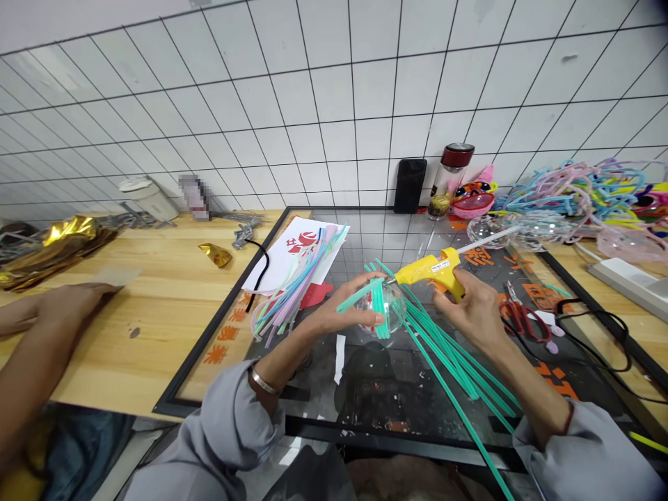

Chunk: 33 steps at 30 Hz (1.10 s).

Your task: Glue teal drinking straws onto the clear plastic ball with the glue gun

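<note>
My left hand (348,306) is closed around a clear plastic ball (397,313) with short green strips (380,309) lying side by side across its front. Another green piece sticks out at a slant past my thumb. In my right hand (472,309) is a yellow glue gun (425,268), a white glue stick (488,239) jutting from its back end. The nozzle points left and meets the top edge of the strips; whether it touches them I cannot tell. Long green straws (449,355) lie under and right of the ball.
Pastel straws (300,278) rest on a printed white sheet (271,261). Red scissors (525,316) and a black cord (616,348) lie at right. Behind stand a phone (410,186), a glass bottle (447,184) and tangled pastel strips (579,191). Another person's hand (78,306) rests at left.
</note>
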{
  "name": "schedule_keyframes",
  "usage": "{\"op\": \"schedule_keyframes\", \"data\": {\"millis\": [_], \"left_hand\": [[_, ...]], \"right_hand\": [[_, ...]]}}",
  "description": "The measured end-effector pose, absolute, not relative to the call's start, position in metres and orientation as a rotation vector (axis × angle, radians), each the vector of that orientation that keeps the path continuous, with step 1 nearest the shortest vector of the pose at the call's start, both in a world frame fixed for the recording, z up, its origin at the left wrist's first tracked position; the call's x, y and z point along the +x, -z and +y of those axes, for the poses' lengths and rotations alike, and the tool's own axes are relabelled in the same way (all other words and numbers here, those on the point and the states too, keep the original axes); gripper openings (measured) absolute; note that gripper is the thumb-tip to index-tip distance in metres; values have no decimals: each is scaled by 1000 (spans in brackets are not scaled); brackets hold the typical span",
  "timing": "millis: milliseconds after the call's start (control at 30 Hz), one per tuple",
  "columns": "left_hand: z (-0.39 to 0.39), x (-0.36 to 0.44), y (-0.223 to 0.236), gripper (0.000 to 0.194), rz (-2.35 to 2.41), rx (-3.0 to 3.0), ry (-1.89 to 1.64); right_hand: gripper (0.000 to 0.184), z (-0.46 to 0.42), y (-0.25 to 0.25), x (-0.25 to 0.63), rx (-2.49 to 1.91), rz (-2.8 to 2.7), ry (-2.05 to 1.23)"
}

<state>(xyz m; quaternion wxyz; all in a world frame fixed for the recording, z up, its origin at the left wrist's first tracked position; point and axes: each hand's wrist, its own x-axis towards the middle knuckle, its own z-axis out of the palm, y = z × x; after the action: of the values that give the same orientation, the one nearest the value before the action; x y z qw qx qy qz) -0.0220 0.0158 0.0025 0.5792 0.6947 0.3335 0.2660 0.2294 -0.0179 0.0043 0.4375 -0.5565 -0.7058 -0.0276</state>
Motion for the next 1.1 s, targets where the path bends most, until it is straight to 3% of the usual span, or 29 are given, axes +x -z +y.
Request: {"op": "schedule_keyframes", "data": {"millis": [1100], "left_hand": [[14, -21, -7, 75, 778, 1560, -571]], "right_hand": [[22, -19, -1, 233, -1381, -1774, 136]]}}
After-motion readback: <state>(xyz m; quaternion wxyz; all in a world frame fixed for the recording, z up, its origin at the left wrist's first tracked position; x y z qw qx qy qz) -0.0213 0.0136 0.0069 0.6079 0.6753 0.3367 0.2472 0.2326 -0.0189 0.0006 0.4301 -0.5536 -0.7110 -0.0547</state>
